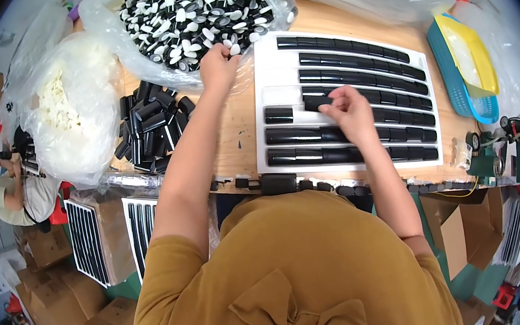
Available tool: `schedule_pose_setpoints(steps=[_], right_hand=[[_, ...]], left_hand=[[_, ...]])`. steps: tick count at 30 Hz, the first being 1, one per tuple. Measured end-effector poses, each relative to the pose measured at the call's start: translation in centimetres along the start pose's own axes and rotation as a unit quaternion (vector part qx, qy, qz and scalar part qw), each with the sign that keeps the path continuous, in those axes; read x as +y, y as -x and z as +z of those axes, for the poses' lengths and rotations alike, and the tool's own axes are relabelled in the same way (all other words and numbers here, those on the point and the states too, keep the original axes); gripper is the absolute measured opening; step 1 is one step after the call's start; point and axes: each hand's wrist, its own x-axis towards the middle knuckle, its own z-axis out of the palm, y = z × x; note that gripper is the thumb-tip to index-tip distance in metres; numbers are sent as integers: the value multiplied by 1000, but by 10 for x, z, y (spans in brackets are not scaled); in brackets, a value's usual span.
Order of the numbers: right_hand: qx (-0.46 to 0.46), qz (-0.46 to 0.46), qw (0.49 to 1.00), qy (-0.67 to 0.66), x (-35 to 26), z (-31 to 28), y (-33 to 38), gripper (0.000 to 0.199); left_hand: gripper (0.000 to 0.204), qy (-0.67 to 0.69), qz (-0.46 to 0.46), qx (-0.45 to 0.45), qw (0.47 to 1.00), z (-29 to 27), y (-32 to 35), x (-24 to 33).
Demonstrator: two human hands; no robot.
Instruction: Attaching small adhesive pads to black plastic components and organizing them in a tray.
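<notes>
My left hand (221, 70) is at the near edge of a heap of small black pieces with white oval tips (190, 15), its fingers pinched at one such piece (234, 49). The heap lies in an open clear plastic bag (106, 16). Over a white tray (274, 96) my right hand (350, 115) is closed on a short black tube (316, 102), which sits at a gap in one of the rows. Glossy black tubes (363, 78) lie end to end in several rows of the tray. The right fingertips partly cover the held tube.
Loose black tubes (151, 120) are piled left of my left forearm. Beyond them stands a clear bag of cream-coloured parts (63, 115). A blue basket (454, 80) with a yellow one (470, 52) stands at right. Cardboard boxes (62, 297) are below, and another person (13, 186) sits far left.
</notes>
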Motion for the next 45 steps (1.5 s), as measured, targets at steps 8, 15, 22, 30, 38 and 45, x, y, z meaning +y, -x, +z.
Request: schedule_pose_setpoints(steps=[8,15,22,30,38,45], right_hand=[[2,-86,984,154,-4,19,14,28],[119,-207,949,207,-1,12,21,22],[179,-100,919,337,17,-61,25,22],[111,-164,915,352,20,-60,33,32],[13,-147,921,361,5,-69,19,29],[-43,-155,920,356,4,-76,9,33]], left_hand=[[16,429,-70,-3,901,-40,58,36],[26,499,-183,-116,839,-50,116,81],[28,491,-174,-204,829,-50,130,81],[26,506,-184,-240,808,-39,134,105],[20,529,-176,-234,797,-40,139,106],[23,508,-156,-250,809,-47,141,105]])
